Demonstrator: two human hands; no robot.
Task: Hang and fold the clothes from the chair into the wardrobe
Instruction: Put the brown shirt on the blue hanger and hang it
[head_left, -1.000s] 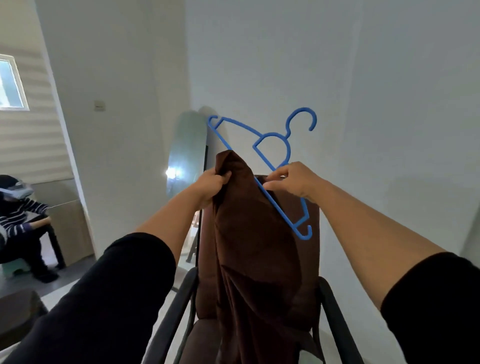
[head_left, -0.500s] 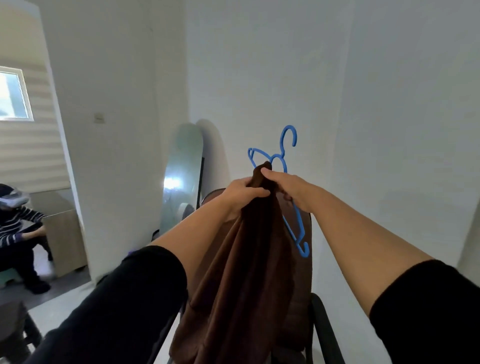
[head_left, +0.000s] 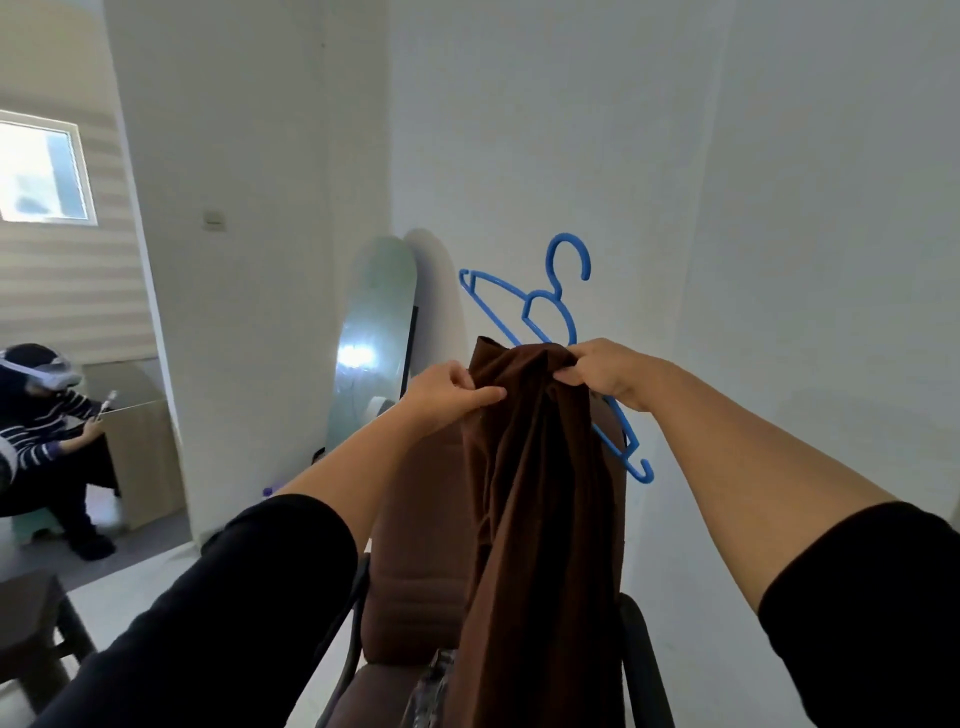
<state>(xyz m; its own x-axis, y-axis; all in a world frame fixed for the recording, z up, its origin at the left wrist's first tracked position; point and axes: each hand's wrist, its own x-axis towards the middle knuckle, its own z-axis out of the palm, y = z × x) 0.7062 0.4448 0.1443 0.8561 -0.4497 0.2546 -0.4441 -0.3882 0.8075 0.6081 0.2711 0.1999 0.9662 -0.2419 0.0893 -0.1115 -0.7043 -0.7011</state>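
A dark brown garment (head_left: 540, 499) hangs in front of me over a brown padded chair (head_left: 415, 551). My left hand (head_left: 449, 397) pinches its top left edge. My right hand (head_left: 608, 371) grips the garment's top right part together with a blue plastic hanger (head_left: 550, 306), which is tilted, its hook up and its far end sticking out low on the right. The hanger's bar runs behind the cloth and is partly hidden. Another patterned piece of clothing (head_left: 431, 691) lies on the chair seat.
A tall oval mirror (head_left: 371, 343) leans in the corner behind the chair. White walls stand close ahead and to the right. At the far left a person in a striped top (head_left: 39, 415) sits on a stool. A dark stool (head_left: 36, 629) is at the lower left.
The hanger has turned flatter to me, with its left arm swung out to the upper left. My hands have moved apart, spreading the top of the garment.
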